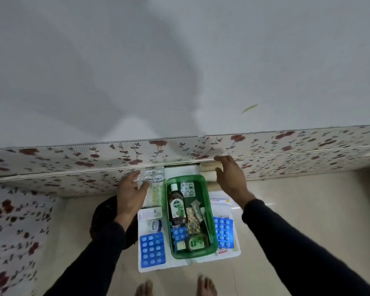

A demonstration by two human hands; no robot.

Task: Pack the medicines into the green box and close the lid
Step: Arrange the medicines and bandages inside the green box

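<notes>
The green box [189, 216] sits open on a white sheet [162, 267] on the floor, already holding a brown bottle [176, 205] and some strips. Loose blue pill strips [152, 249] lie on both sides of it. The left hand [129, 194] has its fingers [144, 185] partly closed on a clear crinkly packet [152, 177]. That slick packet could slip on the way over. The right hand [230, 178] hovers beyond the box with fingers spread and empty. No lid is in view.
</notes>
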